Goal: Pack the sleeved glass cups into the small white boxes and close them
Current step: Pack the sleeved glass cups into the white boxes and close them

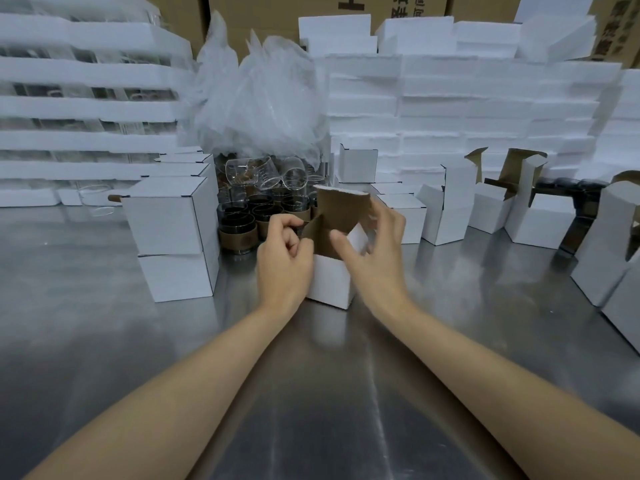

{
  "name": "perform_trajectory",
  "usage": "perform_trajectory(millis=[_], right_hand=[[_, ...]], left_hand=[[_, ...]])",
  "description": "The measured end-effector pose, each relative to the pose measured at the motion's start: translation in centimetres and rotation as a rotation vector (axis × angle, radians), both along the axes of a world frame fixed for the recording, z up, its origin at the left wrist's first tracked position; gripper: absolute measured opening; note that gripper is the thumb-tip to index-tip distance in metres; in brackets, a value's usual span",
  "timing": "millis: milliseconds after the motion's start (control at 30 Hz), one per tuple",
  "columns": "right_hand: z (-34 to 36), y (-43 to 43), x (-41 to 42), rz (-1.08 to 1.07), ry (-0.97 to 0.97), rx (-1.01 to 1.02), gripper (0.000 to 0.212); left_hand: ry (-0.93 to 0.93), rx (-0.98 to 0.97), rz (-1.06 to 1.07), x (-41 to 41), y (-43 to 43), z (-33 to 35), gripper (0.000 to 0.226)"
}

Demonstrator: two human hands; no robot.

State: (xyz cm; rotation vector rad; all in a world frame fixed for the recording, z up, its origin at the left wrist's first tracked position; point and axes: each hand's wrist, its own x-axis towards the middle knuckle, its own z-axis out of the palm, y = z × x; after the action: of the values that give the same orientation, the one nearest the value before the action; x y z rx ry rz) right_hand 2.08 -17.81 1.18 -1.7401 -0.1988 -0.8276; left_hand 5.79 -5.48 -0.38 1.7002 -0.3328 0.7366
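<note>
Head: sleeved cups (238, 233) beside stacked boxes (166, 230)

Bright, even overhead light; soft glare streaks on the steel table (104, 341). Wide-angle bending at edges. Right hand (367, 237) slightly motion-blurred.
</note>
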Motion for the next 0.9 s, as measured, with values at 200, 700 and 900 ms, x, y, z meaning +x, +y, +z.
perform_trajectory(millis=[200,700,900], right_hand=[[-0.2,-1.3,1.3,0.011,0.16,0.287,0.023],[-1.9,-1.2,6.2,0.001,0.195,-0.85,0.077],[-2.5,-1.4,7.1,0.058,0.225,-0.712,0.038]], left_hand=[[0.052,-0.186,-0.037,-0.1,0.1,0.1,0.019],[0.074,-0.668,0.216,1.7,1.7,0.8,0.031],[0.104,-0.693,0.234,2.3,2.1,0.8,0.033]])
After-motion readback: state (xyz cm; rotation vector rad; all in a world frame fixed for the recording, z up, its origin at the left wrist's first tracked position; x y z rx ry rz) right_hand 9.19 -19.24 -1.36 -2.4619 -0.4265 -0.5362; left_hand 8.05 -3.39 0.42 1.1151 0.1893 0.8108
